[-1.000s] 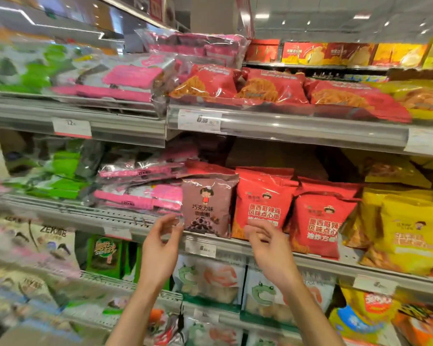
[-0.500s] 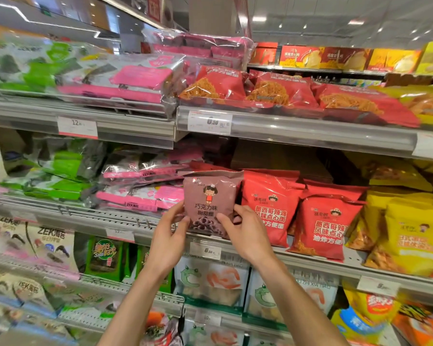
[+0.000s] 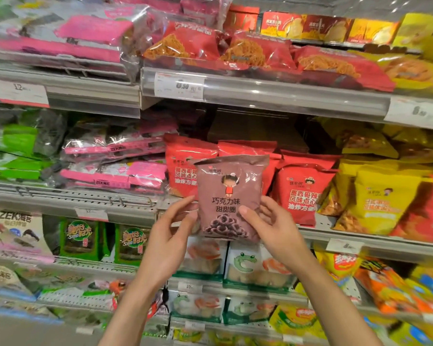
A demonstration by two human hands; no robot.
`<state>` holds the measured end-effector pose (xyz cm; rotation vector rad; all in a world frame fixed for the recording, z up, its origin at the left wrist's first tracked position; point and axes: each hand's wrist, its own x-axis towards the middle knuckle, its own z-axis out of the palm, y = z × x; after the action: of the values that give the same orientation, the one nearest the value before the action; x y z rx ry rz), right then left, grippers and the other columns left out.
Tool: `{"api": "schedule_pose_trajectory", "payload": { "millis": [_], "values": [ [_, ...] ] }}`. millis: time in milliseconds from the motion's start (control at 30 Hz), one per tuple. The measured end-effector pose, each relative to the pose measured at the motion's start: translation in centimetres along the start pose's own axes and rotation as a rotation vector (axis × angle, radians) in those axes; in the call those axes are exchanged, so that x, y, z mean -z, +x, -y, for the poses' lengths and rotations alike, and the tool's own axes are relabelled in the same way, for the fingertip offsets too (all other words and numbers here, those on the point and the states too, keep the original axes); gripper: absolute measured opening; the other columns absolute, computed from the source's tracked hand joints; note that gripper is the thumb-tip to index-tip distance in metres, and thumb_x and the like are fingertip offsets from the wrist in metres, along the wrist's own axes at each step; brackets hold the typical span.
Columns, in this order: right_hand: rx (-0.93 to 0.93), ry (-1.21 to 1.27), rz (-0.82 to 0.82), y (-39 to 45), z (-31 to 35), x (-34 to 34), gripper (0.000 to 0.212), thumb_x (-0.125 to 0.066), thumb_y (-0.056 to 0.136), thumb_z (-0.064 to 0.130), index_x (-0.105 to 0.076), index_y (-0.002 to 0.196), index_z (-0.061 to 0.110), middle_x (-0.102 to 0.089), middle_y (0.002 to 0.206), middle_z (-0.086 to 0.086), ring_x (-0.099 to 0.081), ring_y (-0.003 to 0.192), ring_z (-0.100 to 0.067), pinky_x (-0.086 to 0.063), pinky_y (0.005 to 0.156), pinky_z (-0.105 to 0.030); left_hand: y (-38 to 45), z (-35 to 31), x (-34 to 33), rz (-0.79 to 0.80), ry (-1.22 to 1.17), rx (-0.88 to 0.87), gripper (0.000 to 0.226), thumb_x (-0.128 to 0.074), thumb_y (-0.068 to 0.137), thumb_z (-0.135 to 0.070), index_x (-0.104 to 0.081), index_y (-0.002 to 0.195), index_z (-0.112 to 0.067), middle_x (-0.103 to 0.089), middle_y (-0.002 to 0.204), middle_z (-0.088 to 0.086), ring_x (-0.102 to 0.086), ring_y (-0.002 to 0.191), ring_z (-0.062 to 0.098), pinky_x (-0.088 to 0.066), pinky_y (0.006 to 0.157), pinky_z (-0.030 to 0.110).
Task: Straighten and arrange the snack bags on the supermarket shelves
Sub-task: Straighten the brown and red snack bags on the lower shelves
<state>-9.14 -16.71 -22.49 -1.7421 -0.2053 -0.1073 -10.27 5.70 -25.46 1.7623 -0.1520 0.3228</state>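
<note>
You are holding the glossy brown plastic snack bag printed with a cartoon girl and chocolate rings (image 3: pixel 229 198) upright in both hands, clear of the shelf and in front of the red bags: your left hand (image 3: pixel 171 228) is pinching its lower left edge with fingers curled behind, and your right hand (image 3: pixel 268 227) is gripping the lower right side, thumb on the front. Because you are gripping only the bottom of a slippery, puffed pack, its top could be flopping over or the bag sliding out as you are setting it back. Pushing it in could also be knocking over the red crinkled snack bags (image 3: pixel 303 193) leaning behind it on the grey metal middle shelf (image 3: pixel 375 242), and it could be ending up in the wrong row. Counting: one brown bag, two hands, about three red bags showing behind, and at least two yellow snack bags (image 3: pixel 383 201) beside them; more may be hidden.
</note>
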Motion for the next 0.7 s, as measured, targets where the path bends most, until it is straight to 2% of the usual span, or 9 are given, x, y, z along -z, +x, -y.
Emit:
{"api": "schedule_pose_trajectory", "payload": {
  "millis": [67,133,267,367,467,533,633,700],
  "values": [
    [-0.015,0.053,-0.060,-1.6,-0.7,2.0,0.046,-0.074,0.081,0.042,-0.065,0.121,0.021,-0.077,0.109,0.012,-0.073,0.103,-0.008,-0.056,0.087,-0.020,-0.7,0.1,-1.4,0.002,-0.014,0.014,0.026,-0.061,0.103,-0.034,-0.065,0.126,-0.044,-0.068,0.119,-0.032,-0.063,0.110,-0.009,-0.050,0.076,0.006],
    [-0.041,0.075,-0.116,-3.2,-1.5,4.3,0.052,-0.074,0.078,0.044,-0.065,0.122,0.018,-0.078,0.109,0.009,-0.073,0.104,-0.009,-0.057,0.089,-0.022,-1.5,0.1,-2.9,0.004,-0.021,0.037,0.021,-0.062,0.102,-0.035,-0.067,0.121,-0.042,-0.070,0.116,-0.027,-0.066,0.108,-0.004,-0.052,0.080,0.013],
    [-0.048,0.109,-0.194,-7.0,-3.5,9.4,0.035,-0.074,0.079,0.044,-0.073,0.110,0.028,-0.078,0.112,0.007,-0.072,0.107,-0.009,-0.054,0.085,-0.016,-3.6,-0.3,-6.6,0.021,-0.064,0.075,0.016,-0.065,0.100,-0.031,-0.071,0.115,-0.034,-0.073,0.110,-0.018,-0.068,0.105,0.002,-0.054,0.080,0.014],
    [-0.059,0.145,-0.298,-9.7,-5.2,13.5,0.029,-0.074,0.080,0.040,-0.075,0.106,0.027,-0.079,0.109,0.004,-0.073,0.106,-0.011,-0.054,0.080,-0.013,-5.5,-1.2,-9.8,0.044,-0.057,0.103,0.017,-0.065,0.096,-0.042,-0.070,0.112,-0.037,-0.073,0.110,-0.019,-0.068,0.106,0.001,-0.053,0.087,0.021],
    [-0.099,0.109,-0.342,-12.6,-7.2,18.3,0.027,-0.073,0.085,0.043,-0.072,0.106,0.027,-0.073,0.106,-0.014,-0.069,0.106,-0.027,-0.055,0.082,-0.022,-7.4,-2.8,-13.8,0.064,-0.076,0.122,0.028,-0.062,0.086,-0.052,-0.070,0.110,-0.039,-0.075,0.110,-0.013,-0.069,0.107,0.005,-0.053,0.094,0.033],
    [-0.123,0.126,-0.374,-14.5,-8.3,21.9,0.031,-0.073,0.083,0.046,-0.072,0.105,0.024,-0.075,0.105,-0.013,-0.071,0.106,-0.027,-0.054,0.088,-0.030,-8.7,-4.1,-17.2,0.095,-0.089,0.116,0.035,-0.061,0.085,-0.053,-0.071,0.112,-0.033,-0.076,0.109,-0.012,-0.070,0.105,0.007,-0.054,0.093,0.034],
    [-0.143,0.158,-0.439,-17.3,-9.1,27.4,0.032,-0.073,0.081,0.039,-0.072,0.105,0.017,-0.079,0.103,-0.004,-0.074,0.100,-0.014,-0.056,0.081,-0.019,-10.4,-6.0,-23.2,0.111,-0.108,0.117,0.026,-0.063,0.093,-0.037,-0.071,0.113,-0.021,-0.078,0.103,-0.005,-0.072,0.098,0.007,-0.055,0.085,0.021],
    [-0.144,0.155,-0.474,-19.3,-9.5,31.1,0.027,-0.072,0.087,0.029,-0.070,0.107,0.011,-0.077,0.104,-0.011,-0.074,0.099,-0.014,-0.058,0.083,-0.023,-11.4,-7.4,-27.6,0.137,-0.142,0.142,0.016,-0.064,0.098,-0.016,-0.070,0.113,-0.015,-0.079,0.101,0.002,-0.072,0.096,0.012,-0.055,0.083,0.021]
  ]
}}
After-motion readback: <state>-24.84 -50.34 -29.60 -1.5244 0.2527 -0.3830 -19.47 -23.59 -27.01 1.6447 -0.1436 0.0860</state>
